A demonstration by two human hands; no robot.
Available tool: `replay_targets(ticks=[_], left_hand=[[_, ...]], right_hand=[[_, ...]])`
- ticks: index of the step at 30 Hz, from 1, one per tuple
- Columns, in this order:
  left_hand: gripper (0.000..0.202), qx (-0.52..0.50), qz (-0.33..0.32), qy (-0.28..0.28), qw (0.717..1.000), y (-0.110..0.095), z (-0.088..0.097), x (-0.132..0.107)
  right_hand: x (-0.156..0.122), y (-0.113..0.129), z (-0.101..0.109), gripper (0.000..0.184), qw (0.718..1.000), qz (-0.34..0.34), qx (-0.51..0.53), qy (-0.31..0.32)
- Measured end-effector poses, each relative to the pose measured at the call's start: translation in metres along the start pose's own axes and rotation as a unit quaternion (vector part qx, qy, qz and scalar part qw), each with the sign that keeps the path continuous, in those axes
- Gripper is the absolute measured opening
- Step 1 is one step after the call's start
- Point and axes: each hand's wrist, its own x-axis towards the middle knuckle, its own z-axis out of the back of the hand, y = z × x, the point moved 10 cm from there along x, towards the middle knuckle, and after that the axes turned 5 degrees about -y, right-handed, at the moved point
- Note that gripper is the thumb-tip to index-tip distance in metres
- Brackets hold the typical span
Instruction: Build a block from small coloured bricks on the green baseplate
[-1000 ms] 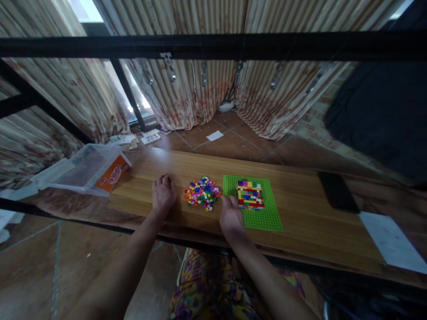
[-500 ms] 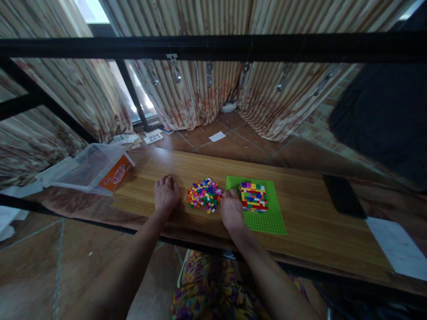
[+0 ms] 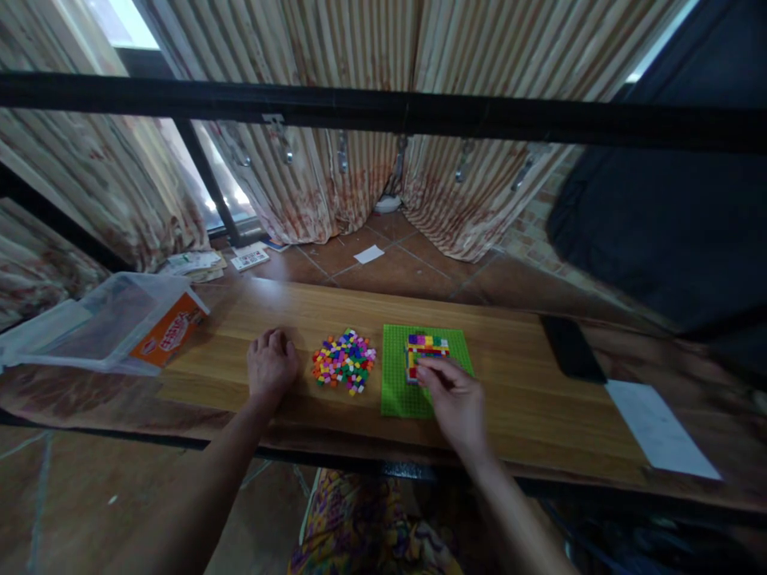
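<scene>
My right hand (image 3: 460, 403) is over the brick structure, its thumb and fingertips pinched together at the near left of it. Whatever the fingertips hold is too small or hidden to make out. The structure (image 3: 428, 342), built of red, yellow, blue and white toy bricks, stands on a green studded baseplate (image 3: 392, 391) and is partly covered by my hand. To the left lies a loose pile of small multicoloured bricks (image 3: 344, 363). My left hand (image 3: 272, 369) rests on the wooden table left of that pile, fingers laid down and thumb apart, holding nothing.
A clear plastic box (image 3: 113, 319) with an orange label stands at the table's left end. A black phone-like slab (image 3: 572, 349) and a white paper sheet (image 3: 659, 427) lie at the right. A dark metal rail (image 3: 359, 108) crosses beyond the table, before striped curtains (image 3: 335, 184).
My right hand has moved from the right edge of the brick pile over to the structure on the baseplate. My left hand stays on the table. The camera view has shifted to the right.
</scene>
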Motion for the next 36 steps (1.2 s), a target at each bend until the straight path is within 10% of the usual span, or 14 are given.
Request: replay_targets(ticks=[7,20,36], left_hand=[[0.042,0.013,-0.009,0.002,1.0,-0.002,0.0,0.003],[0.041,0.008,-0.006,0.009,1.0,-0.002,0.001,0.003],[0.039,0.005,0.008,0.015,1.0,-0.002,0.001,0.003]], right_hand=[[0.055,-0.029,0.057,0.022,0.995,-0.018,-0.074,-0.069],[0.085,-0.023,0.016,0.042,0.961,0.115,-0.234,0.094],[0.087,-0.038,0.02,0.04,0.982,0.047,-0.157,0.091]])
